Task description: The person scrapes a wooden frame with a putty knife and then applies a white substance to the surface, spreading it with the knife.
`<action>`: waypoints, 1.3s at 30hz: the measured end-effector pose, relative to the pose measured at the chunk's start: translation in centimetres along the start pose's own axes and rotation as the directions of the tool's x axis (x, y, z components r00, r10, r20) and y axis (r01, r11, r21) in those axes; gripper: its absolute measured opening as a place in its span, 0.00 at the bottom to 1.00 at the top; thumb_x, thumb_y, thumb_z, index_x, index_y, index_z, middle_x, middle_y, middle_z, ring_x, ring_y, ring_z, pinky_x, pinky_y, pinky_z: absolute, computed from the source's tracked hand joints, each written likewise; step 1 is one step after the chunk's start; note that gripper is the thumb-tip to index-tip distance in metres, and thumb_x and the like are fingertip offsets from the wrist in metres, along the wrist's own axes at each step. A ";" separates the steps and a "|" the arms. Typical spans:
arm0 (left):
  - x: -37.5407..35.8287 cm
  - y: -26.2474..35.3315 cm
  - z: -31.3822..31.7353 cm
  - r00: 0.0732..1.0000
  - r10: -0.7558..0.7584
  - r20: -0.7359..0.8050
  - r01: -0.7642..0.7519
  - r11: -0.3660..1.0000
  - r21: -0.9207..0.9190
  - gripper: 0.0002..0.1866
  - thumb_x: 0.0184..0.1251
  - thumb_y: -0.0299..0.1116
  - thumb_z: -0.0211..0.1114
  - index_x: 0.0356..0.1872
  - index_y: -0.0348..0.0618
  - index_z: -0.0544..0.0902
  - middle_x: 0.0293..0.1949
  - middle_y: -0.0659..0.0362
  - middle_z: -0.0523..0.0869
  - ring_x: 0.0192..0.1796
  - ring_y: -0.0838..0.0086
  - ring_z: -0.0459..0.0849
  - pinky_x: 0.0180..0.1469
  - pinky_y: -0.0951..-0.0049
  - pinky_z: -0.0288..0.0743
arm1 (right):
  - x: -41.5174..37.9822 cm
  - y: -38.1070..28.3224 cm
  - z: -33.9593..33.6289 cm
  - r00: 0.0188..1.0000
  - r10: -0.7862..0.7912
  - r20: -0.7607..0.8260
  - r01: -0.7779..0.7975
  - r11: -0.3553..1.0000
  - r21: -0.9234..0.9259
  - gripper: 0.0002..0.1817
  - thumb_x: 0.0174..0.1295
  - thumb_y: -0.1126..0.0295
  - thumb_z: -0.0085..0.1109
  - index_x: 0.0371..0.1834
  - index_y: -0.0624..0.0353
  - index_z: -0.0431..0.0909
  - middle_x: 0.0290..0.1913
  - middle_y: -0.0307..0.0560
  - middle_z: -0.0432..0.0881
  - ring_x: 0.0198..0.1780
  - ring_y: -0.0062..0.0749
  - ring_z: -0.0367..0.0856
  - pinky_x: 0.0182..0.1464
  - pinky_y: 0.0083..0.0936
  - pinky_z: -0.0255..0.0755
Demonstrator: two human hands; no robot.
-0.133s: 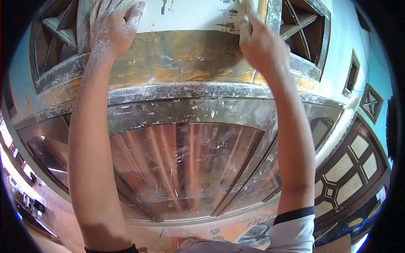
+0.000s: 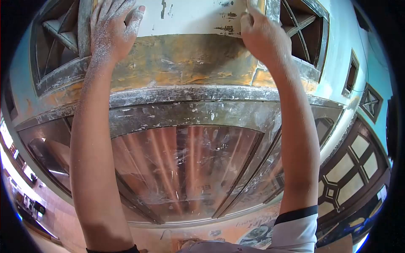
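My left hand [image 2: 114,29], dusted with white powder, lies against the upright frame post at the left of a white panel [image 2: 185,19]. Its fingers are stretched out, and their tips reach the top edge of the view. At the panel's right side my right hand [image 2: 265,38] is closed, its fingers folded near the right post. What it grips is hidden behind the fingers and cut off by the top edge. Below the white panel runs a worn board [image 2: 181,63] with brown and orange patches. Dark marks show on the panel's right part.
Lattice openings with crossed bars [image 2: 299,29] flank the panel. Beneath is a scuffed wooden ledge [image 2: 190,92] above a dusty glass window [image 2: 181,168]. A panelled door [image 2: 350,173] stands at the right, and a tiled floor [image 2: 55,211] shows at lower left.
My right hand and forearm have shifted slightly right. My left hand keeps its place on the post, and the whole view has moved a little.
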State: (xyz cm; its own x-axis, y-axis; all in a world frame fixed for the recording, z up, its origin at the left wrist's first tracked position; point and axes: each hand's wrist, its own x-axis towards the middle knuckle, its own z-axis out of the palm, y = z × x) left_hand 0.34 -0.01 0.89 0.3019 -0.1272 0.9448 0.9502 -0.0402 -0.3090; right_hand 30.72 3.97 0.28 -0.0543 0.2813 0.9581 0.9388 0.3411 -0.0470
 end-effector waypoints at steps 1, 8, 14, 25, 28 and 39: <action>-0.1 0.1 0.0 1.000 -0.009 0.006 0.009 1.000 0.005 0.26 0.71 0.29 0.62 0.70 0.38 0.79 0.76 0.45 0.74 0.82 0.49 0.64 0.82 0.52 0.56 | -1.1 -0.4 -0.4 0.997 0.035 0.071 -0.036 0.999 0.009 0.24 0.77 0.51 0.43 0.72 0.40 0.75 0.45 0.67 0.89 0.50 0.69 0.87 0.56 0.60 0.79; -0.4 -0.6 0.0 1.000 0.005 0.027 -0.005 1.000 -0.001 0.26 0.70 0.29 0.62 0.69 0.37 0.79 0.75 0.45 0.74 0.81 0.49 0.65 0.81 0.52 0.57 | -8.0 -2.0 -0.4 0.955 0.125 0.269 -0.126 0.992 -0.015 0.31 0.79 0.52 0.43 0.84 0.38 0.60 0.34 0.64 0.89 0.37 0.67 0.88 0.44 0.59 0.80; -0.1 0.2 -0.3 1.000 0.018 -0.017 -0.018 1.000 -0.021 0.26 0.70 0.29 0.63 0.69 0.37 0.80 0.75 0.45 0.74 0.81 0.49 0.65 0.81 0.52 0.57 | -0.9 -0.3 -0.6 0.994 0.033 0.101 -0.033 0.999 -0.004 0.30 0.78 0.53 0.40 0.83 0.37 0.61 0.42 0.68 0.89 0.46 0.68 0.88 0.54 0.59 0.79; -0.8 -2.8 2.3 0.986 0.143 -0.085 -0.134 0.986 0.102 0.25 0.83 0.46 0.56 0.77 0.63 0.74 0.81 0.66 0.69 0.84 0.61 0.61 0.83 0.50 0.51 | -8.1 -0.8 -0.3 0.970 0.070 0.235 -0.072 0.997 0.001 0.30 0.81 0.53 0.44 0.84 0.38 0.59 0.29 0.64 0.87 0.34 0.64 0.88 0.41 0.59 0.80; -0.7 -2.7 2.1 0.986 0.144 -0.079 -0.134 0.984 0.117 0.24 0.83 0.45 0.57 0.77 0.64 0.75 0.81 0.66 0.69 0.84 0.60 0.62 0.83 0.50 0.52 | -4.9 -1.0 -0.7 0.974 0.082 0.210 -0.087 0.996 0.015 0.29 0.80 0.53 0.43 0.83 0.39 0.62 0.34 0.65 0.88 0.40 0.65 0.89 0.47 0.58 0.81; -0.7 -3.4 2.4 0.980 0.178 -0.093 -0.165 0.977 0.133 0.25 0.84 0.48 0.54 0.77 0.60 0.75 0.80 0.63 0.71 0.83 0.61 0.62 0.82 0.52 0.52 | -8.0 -1.7 -0.1 0.963 0.118 0.244 -0.119 0.993 -0.010 0.31 0.79 0.53 0.43 0.84 0.38 0.58 0.31 0.66 0.88 0.36 0.67 0.88 0.43 0.60 0.80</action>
State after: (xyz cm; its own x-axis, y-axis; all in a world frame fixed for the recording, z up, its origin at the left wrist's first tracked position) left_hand -2.86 2.60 1.53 0.4576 -0.2243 0.8604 0.8892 0.1136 -0.4432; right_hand 29.56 1.05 -7.26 -0.0242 0.5299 0.8477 0.9420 0.2961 -0.1582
